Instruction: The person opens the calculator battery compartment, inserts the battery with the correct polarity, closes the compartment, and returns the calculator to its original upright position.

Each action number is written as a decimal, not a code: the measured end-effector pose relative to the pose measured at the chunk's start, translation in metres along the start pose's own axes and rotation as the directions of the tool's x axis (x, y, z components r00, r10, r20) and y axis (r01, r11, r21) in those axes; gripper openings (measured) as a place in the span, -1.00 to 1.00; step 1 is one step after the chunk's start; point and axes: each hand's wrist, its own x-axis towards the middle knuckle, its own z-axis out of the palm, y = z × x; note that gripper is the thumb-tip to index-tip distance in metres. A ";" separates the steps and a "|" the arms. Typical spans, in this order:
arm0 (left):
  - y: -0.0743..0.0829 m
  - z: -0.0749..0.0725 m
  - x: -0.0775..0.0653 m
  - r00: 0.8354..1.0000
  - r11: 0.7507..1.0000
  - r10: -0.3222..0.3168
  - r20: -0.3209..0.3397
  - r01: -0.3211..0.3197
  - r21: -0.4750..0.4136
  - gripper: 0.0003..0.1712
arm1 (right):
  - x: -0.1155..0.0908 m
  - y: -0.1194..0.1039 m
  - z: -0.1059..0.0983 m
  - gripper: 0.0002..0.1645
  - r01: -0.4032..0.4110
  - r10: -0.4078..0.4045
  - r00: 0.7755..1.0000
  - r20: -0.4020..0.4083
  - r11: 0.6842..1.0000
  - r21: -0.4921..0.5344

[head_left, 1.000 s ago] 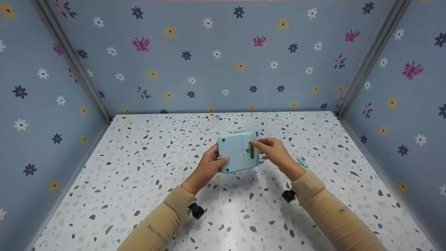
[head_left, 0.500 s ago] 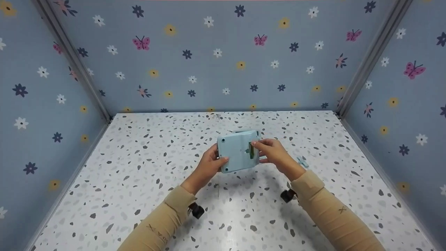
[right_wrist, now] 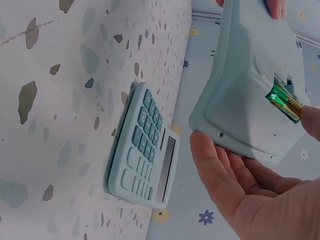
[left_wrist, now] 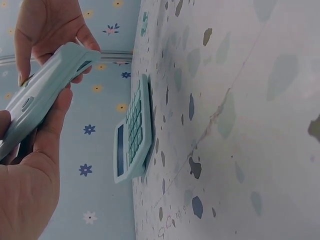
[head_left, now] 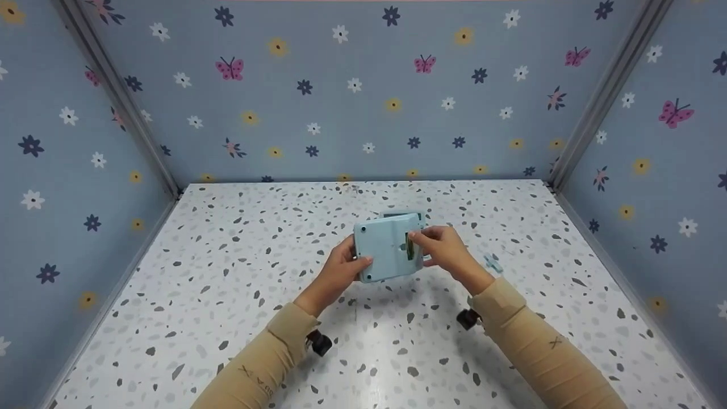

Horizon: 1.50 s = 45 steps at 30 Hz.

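A light blue calculator (head_left: pixel 386 250) is held above the table with its back facing up. My left hand (head_left: pixel 341 267) grips its left end, thumb on the back and fingers underneath. In the right wrist view, a green battery (right_wrist: pixel 283 102) sits tilted in the open battery slot, one end sticking out. My right hand (head_left: pixel 446 250) holds the calculator's other end. Its thumb (right_wrist: pixel 312 121) presses the battery's outer end, and its fingers (right_wrist: pixel 215 172) lie under the casing's edge.
A second light blue calculator (right_wrist: pixel 145 150) lies keys up on the speckled table (head_left: pixel 255 318), mostly hidden behind the held one in the head view. A small light blue plastic piece (head_left: pixel 493 263) lies to the right. Flower-patterned walls (head_left: pixel 363 85) enclose the back and sides.
The held calculator and both hands have barely moved. My right hand has shifted very slightly left, its thumb staying at the battery.
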 end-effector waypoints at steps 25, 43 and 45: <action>0.002 -0.001 0.001 1.000 1.000 -0.013 -0.006 0.013 -0.022 -0.25 | -0.002 0.004 0.003 -0.40 0.065 -0.070 0.995 -0.078 0.996 -0.068; 0.001 -0.001 -0.001 1.000 1.000 0.004 -0.016 -0.004 -0.012 -0.26 | 0.000 0.012 -0.045 -0.32 0.113 -0.154 0.970 -0.191 0.971 -0.211; 0.002 -0.001 -0.001 1.000 1.000 -0.001 -0.019 0.000 -0.011 -0.26 | 0.000 0.013 -0.051 -0.32 0.102 -0.145 0.970 -0.196 0.972 -0.213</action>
